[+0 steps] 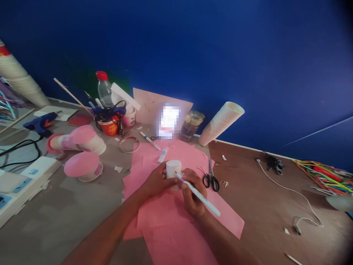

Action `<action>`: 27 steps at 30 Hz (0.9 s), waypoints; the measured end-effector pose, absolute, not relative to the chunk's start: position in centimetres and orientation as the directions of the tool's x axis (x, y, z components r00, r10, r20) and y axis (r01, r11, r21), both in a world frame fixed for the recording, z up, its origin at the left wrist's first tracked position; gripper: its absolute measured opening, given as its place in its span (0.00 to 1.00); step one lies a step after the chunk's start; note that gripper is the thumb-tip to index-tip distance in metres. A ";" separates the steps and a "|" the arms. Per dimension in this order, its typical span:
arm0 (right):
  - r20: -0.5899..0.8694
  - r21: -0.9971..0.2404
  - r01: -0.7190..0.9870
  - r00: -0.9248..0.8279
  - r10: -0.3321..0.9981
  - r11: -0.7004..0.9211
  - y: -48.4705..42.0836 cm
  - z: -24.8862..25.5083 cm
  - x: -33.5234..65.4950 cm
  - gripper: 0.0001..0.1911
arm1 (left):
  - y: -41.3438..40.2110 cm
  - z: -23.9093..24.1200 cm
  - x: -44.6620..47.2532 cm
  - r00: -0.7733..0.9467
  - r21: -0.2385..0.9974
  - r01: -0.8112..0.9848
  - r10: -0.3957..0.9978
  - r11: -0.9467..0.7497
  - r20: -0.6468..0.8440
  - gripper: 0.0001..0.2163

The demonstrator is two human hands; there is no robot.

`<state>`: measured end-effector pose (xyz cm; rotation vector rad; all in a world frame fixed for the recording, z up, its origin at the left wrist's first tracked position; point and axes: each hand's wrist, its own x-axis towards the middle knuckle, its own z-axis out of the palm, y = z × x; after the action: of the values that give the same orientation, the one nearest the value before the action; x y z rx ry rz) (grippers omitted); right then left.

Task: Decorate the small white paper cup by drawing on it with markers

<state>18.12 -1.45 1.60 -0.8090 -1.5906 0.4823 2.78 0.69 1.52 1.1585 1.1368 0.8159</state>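
Pink paper sheets [158, 209] on the desk [259, 221]; above, the right hand [195, 193] grips a slim white marker [205, 201], lettering illegible, its purple tip at the smooth white cup [173, 166] held by the left hand [156, 182]; beyond, ribbed stacked cups [219, 127].

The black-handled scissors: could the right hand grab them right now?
Probably not without letting go of the marker first; otherwise the way looks free, as the scissors lie close beside the right hand.
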 end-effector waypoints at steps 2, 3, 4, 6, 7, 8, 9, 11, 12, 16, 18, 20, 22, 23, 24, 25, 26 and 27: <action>0.687 -0.690 0.253 -0.066 0.724 0.678 -1.7 2.0 17.9 0.08 | 0.7 1.4 2.8 0.257 0.970 0.057 0.935 0.236 -0.243 0.28; 0.683 -0.690 0.267 -0.068 0.727 0.673 -1.7 2.0 17.9 0.08 | 0.7 1.4 2.8 0.257 0.970 0.059 0.936 0.235 -0.242 0.28; 0.681 -0.689 0.281 -0.066 0.729 0.668 -1.7 2.0 17.8 0.08 | 0.7 1.4 2.8 0.259 0.971 0.058 0.936 0.233 -0.240 0.28; 0.682 -0.683 0.308 -0.057 0.729 0.663 -1.7 1.9 17.8 0.09 | 0.6 1.3 2.9 0.262 0.972 0.052 0.936 0.230 -0.235 0.28; 0.684 -0.679 0.318 -0.056 0.728 0.662 -1.7 1.8 17.8 0.09 | 0.6 1.2 2.9 0.263 0.972 0.052 0.936 0.228 -0.234 0.28; 0.686 -0.675 0.322 -0.056 0.725 0.664 -1.6 1.8 17.8 0.09 | 0.6 1.2 2.9 0.262 0.973 0.053 0.937 0.227 -0.233 0.28; 0.689 -0.673 0.324 -0.053 0.723 0.665 -1.6 1.7 17.8 0.08 | 0.6 1.1 2.9 0.259 0.973 0.053 0.938 0.224 -0.230 0.29; 0.692 -0.672 0.324 -0.045 0.721 0.666 -1.5 1.6 17.8 0.09 | 0.6 1.0 2.9 0.258 0.975 0.058 0.940 0.214 -0.222 0.30; 0.695 -0.669 0.326 -0.044 0.718 0.668 -1.5 1.6 17.8 0.09 | 0.6 1.0 2.9 0.260 0.976 0.058 0.941 0.210 -0.217 0.30; 0.697 -0.660 0.343 -0.050 0.715 0.668 -1.5 1.8 17.7 0.08 | 0.5 1.0 3.0 0.259 0.977 0.058 0.941 0.208 -0.215 0.28; 0.696 -0.659 0.351 -0.050 0.716 0.665 -1.5 1.9 17.7 0.08 | 0.5 1.1 3.1 0.252 0.975 0.059 0.942 0.215 -0.223 0.28; 0.697 -0.658 0.354 -0.047 0.716 0.664 -1.5 2.0 17.7 0.08 | 0.5 1.2 3.1 0.248 0.973 0.061 0.941 0.222 -0.230 0.29; 0.696 -0.661 0.352 -0.044 0.717 0.663 -1.5 2.0 17.7 0.08 | 0.5 1.4 3.1 0.249 0.974 0.063 0.941 0.219 -0.228 0.29; 0.696 -0.662 0.349 -0.044 0.717 0.663 -1.5 1.9 17.7 0.08 | 0.5 1.4 3.1 0.249 0.974 0.065 0.942 0.216 -0.225 0.29; 0.695 -0.664 0.346 -0.041 0.718 0.663 -1.5 1.9 17.7 0.08 | 0.5 1.4 3.1 0.248 0.975 0.068 0.943 0.214 -0.224 0.29; 0.695 -0.665 0.343 -0.041 0.718 0.663 -1.5 1.9 17.7 0.08 | 0.5 1.5 3.1 0.246 0.974 0.071 0.943 0.214 -0.225 0.29; 0.694 -0.666 0.341 -0.043 0.719 0.664 -1.5 1.9 17.7 0.09 | 0.5 1.5 3.0 0.245 0.974 0.072 0.943 0.215 -0.226 0.29; 0.694 -0.666 0.339 -0.042 0.718 0.664 -1.5 1.9 17.7 0.09 | 0.5 1.5 3.0 0.246 0.974 0.072 0.942 0.217 -0.228 0.29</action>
<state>17.68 -1.45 1.91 -0.8783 -1.6431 0.3812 3.04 0.47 1.50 1.1832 1.1494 0.8373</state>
